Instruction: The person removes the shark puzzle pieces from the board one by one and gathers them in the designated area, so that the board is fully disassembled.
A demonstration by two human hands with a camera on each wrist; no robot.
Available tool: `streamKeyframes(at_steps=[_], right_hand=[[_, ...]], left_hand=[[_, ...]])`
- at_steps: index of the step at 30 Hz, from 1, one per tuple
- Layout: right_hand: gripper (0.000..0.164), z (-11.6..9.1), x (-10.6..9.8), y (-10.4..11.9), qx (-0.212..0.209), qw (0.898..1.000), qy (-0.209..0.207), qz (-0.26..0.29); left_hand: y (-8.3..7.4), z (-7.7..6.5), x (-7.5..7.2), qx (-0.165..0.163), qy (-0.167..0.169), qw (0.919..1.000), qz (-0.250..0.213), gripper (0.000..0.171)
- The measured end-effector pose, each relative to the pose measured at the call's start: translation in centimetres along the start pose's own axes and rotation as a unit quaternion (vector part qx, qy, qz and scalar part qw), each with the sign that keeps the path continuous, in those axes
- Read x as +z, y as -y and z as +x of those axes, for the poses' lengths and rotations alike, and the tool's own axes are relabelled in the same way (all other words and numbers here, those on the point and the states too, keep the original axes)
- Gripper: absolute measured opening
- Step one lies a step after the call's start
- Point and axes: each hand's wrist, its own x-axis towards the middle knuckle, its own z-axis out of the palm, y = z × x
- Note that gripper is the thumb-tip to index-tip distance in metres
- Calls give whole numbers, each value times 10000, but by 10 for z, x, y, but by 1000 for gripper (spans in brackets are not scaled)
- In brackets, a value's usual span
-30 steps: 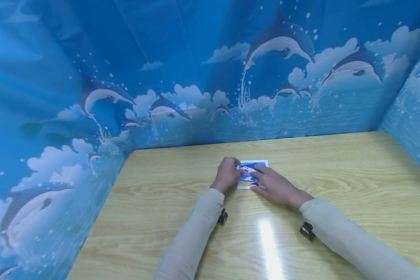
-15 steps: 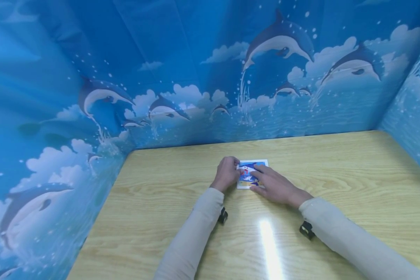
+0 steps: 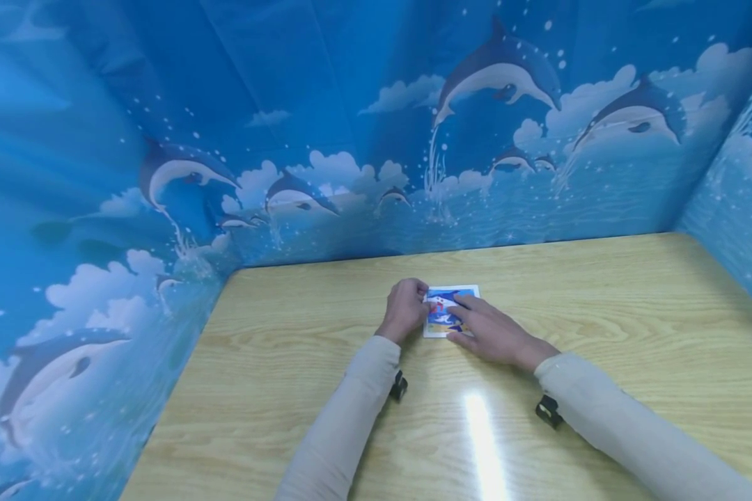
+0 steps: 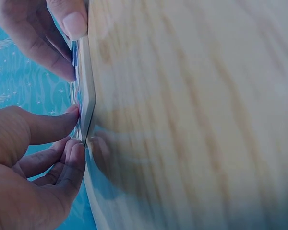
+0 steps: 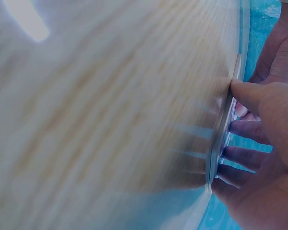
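Observation:
A small square picture board (image 3: 440, 323) with a white border and a blue sea print lies flat on the table. My left hand (image 3: 404, 311) is at its left side, thumb tip on the printed face and the other fingers curled against the edge, as the left wrist view shows along the board's pale side (image 4: 89, 96). Across the right part of the board spreads my right hand (image 3: 494, 334), fingers nearly straight on the print. Its thumb touches the near edge of the board (image 5: 221, 125) in the right wrist view. The hands cover part of the print.
The wood-grain table (image 3: 276, 369) carries a bright light reflection (image 3: 485, 445) in front of the hands. Blue dolphin-printed sheeting (image 3: 351, 202) stands along the back, left and right sides. Dark wrist devices (image 3: 548, 410) hang under the sleeves.

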Motion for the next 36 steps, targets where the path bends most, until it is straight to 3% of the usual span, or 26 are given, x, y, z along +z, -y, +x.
streamKeyframes(at_steps=[7,17,26,36], right_hand=[[54,0,-1,1,-34,10000,-12,-55],[53,1,-1,0,-47,9999,-15,-96],[54,0,-1,0,-46,10000,1,-47],[54,-1,-1,1,-71,9999,-78,-50]], left_hand=[[-2,-1,-2,93,-157,9998,67,35],[-3,0,0,-67,-185,9997,-131,35],[-2,1,0,27,-392,9982,-454,25],[-1,1,4,-263,-563,9923,-1073,18]])
